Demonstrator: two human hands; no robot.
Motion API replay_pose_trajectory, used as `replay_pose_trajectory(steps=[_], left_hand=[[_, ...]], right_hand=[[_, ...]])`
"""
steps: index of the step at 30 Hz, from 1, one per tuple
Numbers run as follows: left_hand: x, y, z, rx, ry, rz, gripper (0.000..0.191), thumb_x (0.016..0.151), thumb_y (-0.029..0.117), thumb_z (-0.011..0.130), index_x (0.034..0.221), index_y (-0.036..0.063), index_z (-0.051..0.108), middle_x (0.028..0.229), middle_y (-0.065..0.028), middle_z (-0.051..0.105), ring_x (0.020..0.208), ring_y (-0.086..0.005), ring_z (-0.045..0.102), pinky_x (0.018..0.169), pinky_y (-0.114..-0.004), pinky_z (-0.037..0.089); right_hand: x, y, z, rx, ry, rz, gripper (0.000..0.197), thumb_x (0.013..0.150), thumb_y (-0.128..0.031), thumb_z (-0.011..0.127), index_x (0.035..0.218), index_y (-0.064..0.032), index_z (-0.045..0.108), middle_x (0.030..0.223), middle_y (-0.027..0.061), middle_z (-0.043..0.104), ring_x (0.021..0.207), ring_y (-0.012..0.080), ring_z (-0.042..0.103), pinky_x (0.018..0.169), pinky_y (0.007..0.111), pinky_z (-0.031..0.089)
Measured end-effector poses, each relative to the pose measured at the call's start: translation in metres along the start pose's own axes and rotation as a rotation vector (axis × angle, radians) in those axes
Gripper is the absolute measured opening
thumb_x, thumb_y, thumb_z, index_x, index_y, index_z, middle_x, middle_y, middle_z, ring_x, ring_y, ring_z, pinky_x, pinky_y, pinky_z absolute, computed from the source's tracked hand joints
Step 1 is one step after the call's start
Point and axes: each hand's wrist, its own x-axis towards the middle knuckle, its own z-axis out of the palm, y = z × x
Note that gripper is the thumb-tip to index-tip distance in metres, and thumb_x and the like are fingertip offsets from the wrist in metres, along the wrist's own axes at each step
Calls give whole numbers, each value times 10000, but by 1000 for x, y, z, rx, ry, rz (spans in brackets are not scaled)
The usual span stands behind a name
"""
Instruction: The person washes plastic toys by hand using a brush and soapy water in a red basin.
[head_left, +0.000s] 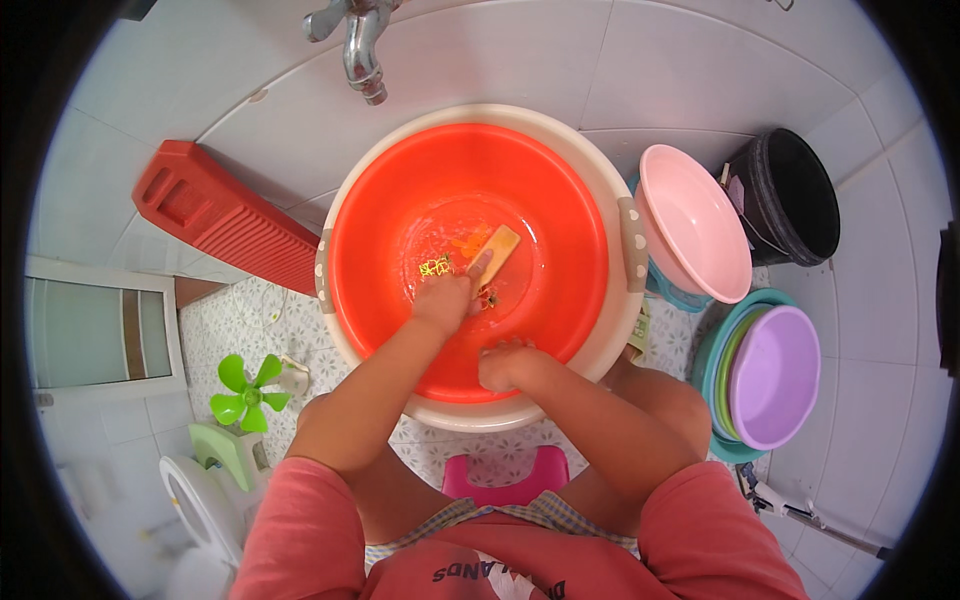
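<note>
A wide orange-red plastic basin sits inside a larger cream basin in front of me. My left hand reaches over its bottom and grips a yellowish brush, whose flat back faces up. Printed figures in yellow and orange show on the basin's wet floor around the brush. My right hand rests against the near inside wall, just within the rim. Its fingers are bent, and their undersides are hidden.
A red washboard leans left, below a metal tap. Pink and purple basins and a black bucket stand right. A green fan and a toilet are left; a pink stool is beneath me.
</note>
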Motion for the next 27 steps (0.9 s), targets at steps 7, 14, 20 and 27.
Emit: replay_pose_trajectory(steps=[7,14,20,27], left_hand=[[-27,-7,5,88,-162,258,778,791,215,593,1400,344,125,784,-157,613,738,-295,619,657,-404,480],[-15,-3,3,44,-51,118,754,804,224,587,1400,332,139,782,-174,607,711,-300,612,650,-409,481],[15,-13,-7,-170,32,2,718,827,264,577,1398,318,145,844,-181,606,807,-321,602,734,-409,469],[-16,7,-4,107,-254,209,760,804,221,585,1390,378,127,956,-139,618,880,-288,608,767,-422,485]], right_hand=[[-1,-1,-2,17,-21,9,503,766,-144,400,1255,-25,415,1331,203,368,1223,392,352,974,522,286],[-3,-1,-7,30,-91,14,533,841,-161,331,1347,-1,282,1435,204,178,1316,428,143,1054,536,132],[-8,-4,-11,10,-124,-6,523,841,-161,336,1335,8,297,1429,213,187,1303,450,158,1038,558,162],[-8,-7,-14,-2,-170,15,538,828,-142,359,1341,5,289,1431,213,181,1302,453,157,1036,566,160]])
